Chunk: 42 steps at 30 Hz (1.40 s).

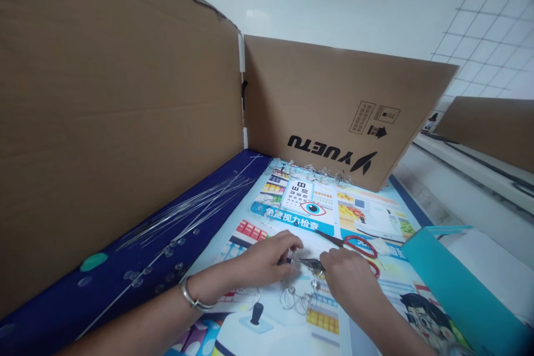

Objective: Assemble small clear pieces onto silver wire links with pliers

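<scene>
My right hand is closed around a pair of pliers, whose dark metal jaws point left toward my other hand. My left hand pinches with thumb and fingers at the tip of the jaws; a small dark piece shows there, too small to name. Just below both hands, clear round beads lie on loops of thin wire. Scissors with red handles rest beyond my right hand, blades toward the left. A black-handled piece with a thin curved wire lies nearer me.
Tall cardboard panels stand at the left and back. Loose thin wires and scattered clear beads lie on the blue cloth, near a green oval. More beaded wire lies along the back panel. At right stands a teal box.
</scene>
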Each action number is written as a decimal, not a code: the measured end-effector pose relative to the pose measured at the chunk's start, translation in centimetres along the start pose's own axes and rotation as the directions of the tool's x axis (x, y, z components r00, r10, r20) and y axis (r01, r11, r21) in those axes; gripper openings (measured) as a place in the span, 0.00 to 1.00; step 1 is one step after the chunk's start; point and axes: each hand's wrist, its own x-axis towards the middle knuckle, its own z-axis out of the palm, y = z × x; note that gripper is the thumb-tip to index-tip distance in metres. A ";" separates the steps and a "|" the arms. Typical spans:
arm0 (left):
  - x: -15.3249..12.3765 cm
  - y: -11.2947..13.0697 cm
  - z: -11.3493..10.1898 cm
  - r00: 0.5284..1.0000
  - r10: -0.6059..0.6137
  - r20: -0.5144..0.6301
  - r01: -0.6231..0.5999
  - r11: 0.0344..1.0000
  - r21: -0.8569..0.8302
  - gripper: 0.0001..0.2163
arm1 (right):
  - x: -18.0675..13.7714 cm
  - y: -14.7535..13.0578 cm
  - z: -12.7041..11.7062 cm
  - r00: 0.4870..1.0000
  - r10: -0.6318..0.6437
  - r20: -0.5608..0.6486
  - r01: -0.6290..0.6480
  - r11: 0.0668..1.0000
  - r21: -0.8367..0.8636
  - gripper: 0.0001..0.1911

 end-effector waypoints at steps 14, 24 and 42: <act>0.0 0.6 1.2 0.947 0.320 0.009 -0.259 0.750 0.608 0.07 | -0.3 -1.1 -1.0 1.000 -0.012 -0.010 0.012 0.997 -0.072 0.09; -0.5 0.3 0.8 0.900 0.415 0.132 -0.395 0.652 0.647 0.08 | -0.2 -0.8 -1.0 0.996 -0.068 -0.065 0.058 0.989 -0.133 0.07; -1.6 -0.1 0.8 0.774 0.616 0.146 -0.538 0.517 0.666 0.05 | -0.3 0.8 -3.4 0.960 -0.246 -0.132 0.226 0.962 -0.153 0.04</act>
